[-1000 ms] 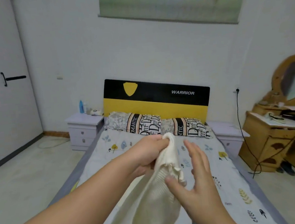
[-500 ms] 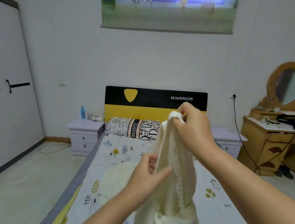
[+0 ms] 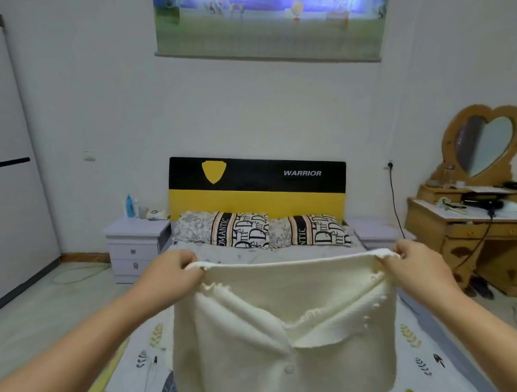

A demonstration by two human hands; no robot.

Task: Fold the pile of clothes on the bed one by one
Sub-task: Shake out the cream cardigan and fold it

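top stretched between both my hands, held up over the bed.

left hand (image 3: 168,274) and right hand (image 3: 413,263) each pinch a shoulder corner of the cream top (image 3: 282,334); top edge runs level left to right, body hanging straight down. bed (image 3: 135,378) lies below and ahead, pillows (image 3: 263,229) well beyond; nothing blocks laying it flat.

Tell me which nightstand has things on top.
The left nightstand, beside the wardrobe: a blue bottle and a few small items stand on it. The right nightstand looks bare.

"WARRIOR" stands in white on the black headboard (image 3: 257,177); a patterned pillow (image 3: 222,230) reads "ROMANTIC", partly cut off.
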